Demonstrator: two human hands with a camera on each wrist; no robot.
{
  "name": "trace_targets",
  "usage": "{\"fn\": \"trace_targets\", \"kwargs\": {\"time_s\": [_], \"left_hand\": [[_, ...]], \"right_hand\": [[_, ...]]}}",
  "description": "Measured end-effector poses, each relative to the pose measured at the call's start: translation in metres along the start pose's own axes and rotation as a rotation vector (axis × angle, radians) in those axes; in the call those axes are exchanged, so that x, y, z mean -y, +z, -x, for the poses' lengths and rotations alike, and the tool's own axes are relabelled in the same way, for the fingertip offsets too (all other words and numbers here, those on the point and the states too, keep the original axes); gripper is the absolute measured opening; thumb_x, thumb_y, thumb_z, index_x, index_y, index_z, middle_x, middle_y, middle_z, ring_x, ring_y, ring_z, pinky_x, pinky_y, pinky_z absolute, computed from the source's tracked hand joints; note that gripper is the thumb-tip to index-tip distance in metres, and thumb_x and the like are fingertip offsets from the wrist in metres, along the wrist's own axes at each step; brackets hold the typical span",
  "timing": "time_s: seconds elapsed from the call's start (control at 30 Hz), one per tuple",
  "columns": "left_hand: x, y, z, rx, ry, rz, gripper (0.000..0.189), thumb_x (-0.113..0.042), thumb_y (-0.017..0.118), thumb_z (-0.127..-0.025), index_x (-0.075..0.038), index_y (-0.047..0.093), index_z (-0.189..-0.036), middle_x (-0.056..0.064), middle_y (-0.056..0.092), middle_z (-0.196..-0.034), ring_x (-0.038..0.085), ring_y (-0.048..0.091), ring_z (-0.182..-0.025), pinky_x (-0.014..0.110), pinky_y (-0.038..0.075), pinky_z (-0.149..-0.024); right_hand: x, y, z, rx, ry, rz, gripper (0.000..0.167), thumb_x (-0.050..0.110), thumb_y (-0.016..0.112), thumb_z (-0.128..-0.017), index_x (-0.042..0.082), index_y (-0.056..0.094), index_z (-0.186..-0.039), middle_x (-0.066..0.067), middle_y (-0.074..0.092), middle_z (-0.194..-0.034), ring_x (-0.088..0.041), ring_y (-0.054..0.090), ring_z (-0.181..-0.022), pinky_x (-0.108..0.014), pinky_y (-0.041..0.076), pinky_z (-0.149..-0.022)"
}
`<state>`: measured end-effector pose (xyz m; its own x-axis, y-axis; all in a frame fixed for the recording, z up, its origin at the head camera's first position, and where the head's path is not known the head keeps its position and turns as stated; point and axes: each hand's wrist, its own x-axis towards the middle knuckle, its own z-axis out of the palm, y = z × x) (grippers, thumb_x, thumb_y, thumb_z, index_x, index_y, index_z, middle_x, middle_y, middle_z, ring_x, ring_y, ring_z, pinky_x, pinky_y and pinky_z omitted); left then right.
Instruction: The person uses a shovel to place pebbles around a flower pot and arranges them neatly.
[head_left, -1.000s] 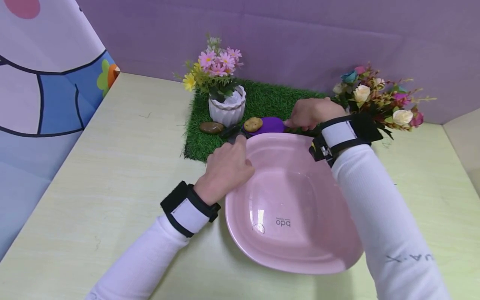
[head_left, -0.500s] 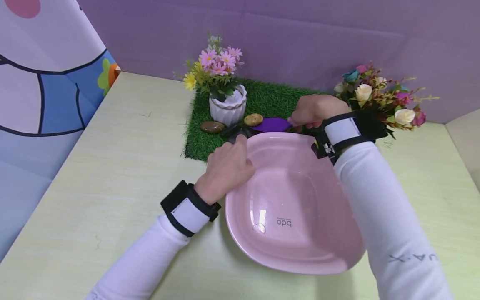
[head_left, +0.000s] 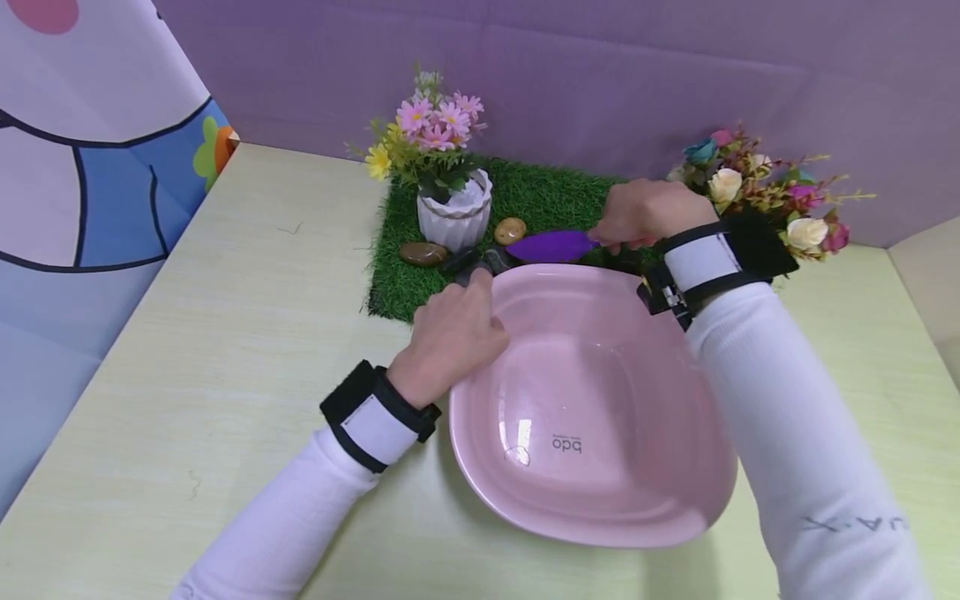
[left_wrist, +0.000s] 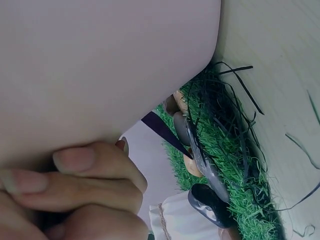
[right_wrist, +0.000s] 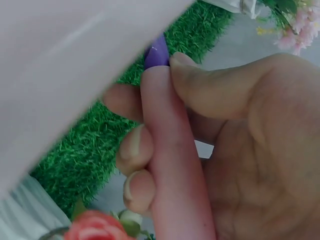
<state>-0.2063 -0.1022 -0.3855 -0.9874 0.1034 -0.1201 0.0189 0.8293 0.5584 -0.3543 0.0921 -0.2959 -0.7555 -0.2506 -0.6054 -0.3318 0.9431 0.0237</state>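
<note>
My right hand (head_left: 652, 215) grips the pink handle (right_wrist: 172, 150) of a small shovel, thumb and fingers curled round it. The shovel's purple blade (head_left: 551, 247) points left, tilted edge-on, just beyond the far rim of a pink basin (head_left: 577, 400). Behind the blade tip a tan pebble (head_left: 510, 231) lies on the artificial grass (head_left: 543, 187). At the basin's upper left, my left hand (head_left: 453, 337) holds the rim, with its fingers curled under against the outer wall in the left wrist view. Dark stones (head_left: 498, 260) lie between that hand and the blade.
A white pot (head_left: 455, 218) of pink and yellow flowers stands on the grass, a brown pebble (head_left: 423, 254) before it. Mixed flowers (head_left: 772, 196) stand right of my right hand. A purple backdrop (head_left: 600, 92) hangs behind the pale table (head_left: 225, 333).
The tan pebble has come off the shovel blade onto the grass behind it. My right hand has drawn the shovel to the right and turned the blade on edge. The left hand stays put.
</note>
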Motion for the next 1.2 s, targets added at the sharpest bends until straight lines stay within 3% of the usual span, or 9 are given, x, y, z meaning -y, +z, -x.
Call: {"fn": "trace_targets", "kwargs": {"time_s": [0.1,0.2,0.37,0.5,0.67,0.87,1.03,1.1,1.2], "left_hand": [[0.000,0.000,0.000,0.004,0.000,-0.005,0.036,-0.011,0.059,-0.093,0.002,0.053,-0.126,0.018,0.063,-0.088,0.031,0.065,-0.071,0.041,0.055,-0.056],[0.001,0.000,0.000,0.010,-0.005,-0.010,0.037,-0.012,0.059,-0.093,0.002,0.052,-0.127,0.019,0.064,-0.090,0.032,0.066,-0.072,0.042,0.056,-0.058],[0.002,-0.001,0.000,0.026,-0.017,-0.014,0.041,-0.013,0.059,-0.094,0.002,0.051,-0.131,0.019,0.065,-0.093,0.031,0.066,-0.073,0.042,0.056,-0.059],[0.002,-0.001,0.000,0.036,-0.013,-0.008,0.046,-0.013,0.059,-0.094,0.003,0.049,-0.135,0.019,0.065,-0.092,0.029,0.066,-0.071,0.040,0.056,-0.057],[0.003,-0.001,0.000,0.042,-0.015,-0.012,0.050,-0.013,0.058,-0.094,0.003,0.047,-0.140,0.020,0.065,-0.095,0.030,0.065,-0.072,0.041,0.055,-0.058],[0.004,-0.001,-0.002,0.040,-0.024,-0.030,0.053,-0.014,0.057,-0.093,0.003,0.046,-0.143,0.021,0.066,-0.099,0.031,0.065,-0.076,0.042,0.056,-0.060],[0.006,-0.001,-0.003,0.037,-0.022,-0.037,0.051,-0.013,0.058,-0.093,0.003,0.047,-0.140,0.021,0.065,-0.097,0.031,0.065,-0.075,0.041,0.055,-0.059],[0.006,-0.001,-0.003,0.039,-0.021,-0.038,0.050,-0.013,0.058,-0.093,0.003,0.048,-0.140,0.021,0.065,-0.096,0.031,0.065,-0.074,0.041,0.055,-0.058],[0.005,0.000,-0.003,0.042,-0.021,-0.036,0.051,-0.013,0.059,-0.093,0.003,0.048,-0.140,0.021,0.065,-0.096,0.031,0.066,-0.074,0.041,0.055,-0.058]], "right_hand": [[-0.007,-0.004,0.004,-0.017,-0.038,-0.017,0.044,0.039,0.044,-0.105,0.007,0.073,-0.098,0.001,0.050,-0.066,-0.017,0.049,-0.063,-0.035,0.045,-0.066],[-0.012,-0.007,0.008,-0.024,-0.090,-0.066,0.048,0.040,0.043,-0.108,0.003,0.073,-0.115,-0.004,0.051,-0.075,-0.018,0.047,-0.065,-0.037,0.045,-0.065],[-0.019,-0.010,0.020,-0.077,-0.158,-0.228,0.050,0.041,0.045,-0.109,0.001,0.067,-0.130,-0.010,0.055,-0.093,-0.026,0.050,-0.084,-0.043,0.044,-0.075],[-0.033,-0.013,0.033,-0.206,-0.250,-0.401,0.050,0.043,0.045,-0.109,0.003,0.067,-0.130,-0.011,0.061,-0.110,-0.028,0.051,-0.101,-0.047,0.043,-0.089],[-0.059,-0.015,0.054,-0.442,-0.309,-0.630,0.045,0.045,0.048,-0.108,0.006,0.069,-0.117,-0.006,0.062,-0.105,-0.023,0.050,-0.097,-0.039,0.038,-0.087],[-0.089,-0.015,0.070,-0.686,-0.282,-0.885,0.036,0.041,0.049,-0.108,0.014,0.072,-0.115,-0.002,0.057,-0.094,-0.019,0.042,-0.086,-0.025,0.036,-0.064],[-0.112,-0.011,0.068,-0.834,-0.196,-1.040,0.033,0.039,0.042,-0.110,0.019,0.067,-0.116,-0.001,0.052,-0.097,-0.015,0.046,-0.087,-0.020,0.037,-0.069],[-0.123,-0.007,0.065,-0.894,-0.179,-1.157,0.032,0.037,0.042,-0.110,0.016,0.066,-0.112,-0.001,0.052,-0.095,-0.015,0.047,-0.084,-0.018,0.041,-0.070],[-0.136,-0.002,0.066,-1.009,-0.085,-1.289,0.029,0.036,0.043,-0.111,0.016,0.063,-0.105,0.001,0.051,-0.093,-0.013,0.047,-0.079,-0.015,0.042,-0.065]]}}
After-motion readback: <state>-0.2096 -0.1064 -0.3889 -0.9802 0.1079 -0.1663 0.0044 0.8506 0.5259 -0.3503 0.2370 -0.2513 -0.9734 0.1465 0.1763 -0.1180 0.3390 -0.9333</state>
